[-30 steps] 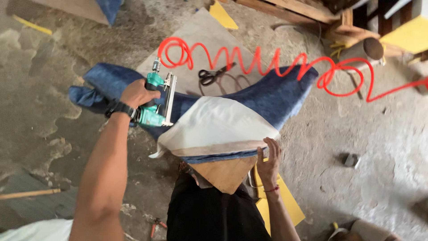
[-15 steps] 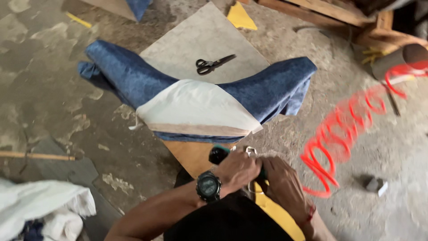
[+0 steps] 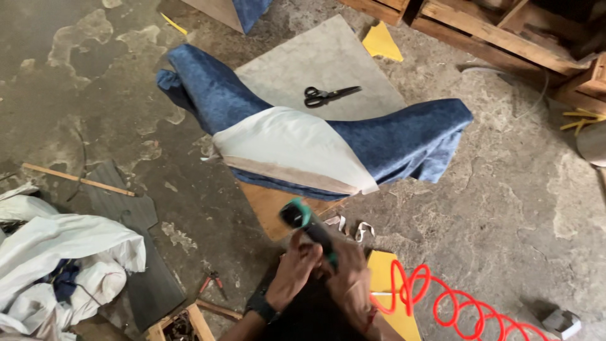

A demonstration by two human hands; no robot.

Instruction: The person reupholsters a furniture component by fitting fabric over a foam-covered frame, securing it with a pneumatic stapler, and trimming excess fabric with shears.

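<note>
The stapler [image 3: 307, 228], green and black, is now down low near the person's body. A second ago it was up on the blue cloth [image 3: 404, 142], in the left hand alone. Now both hands are on it, close together. The left hand [image 3: 295, 271] holds it from the left side and the right hand [image 3: 348, 285] wraps it from the right. So the stapling has stopped for now, I think, and the tool is being looked at or fixed.

The blue cloth lies over a wood panel [image 3: 268, 205], with a big white cloth [image 3: 287, 148] patch on top. No hand touches them now; they sit just past the stapler. Behind them is a grey board [image 3: 315, 63] with black scissors [image 3: 329, 95] on it.

The red hose [image 3: 454, 303] has come along too. It curls on the floor just right of the hands. It could get in the way there. White rags [image 3: 57, 252] lie far left. Small red pliers [image 3: 211, 282] lie near the left arm.
</note>
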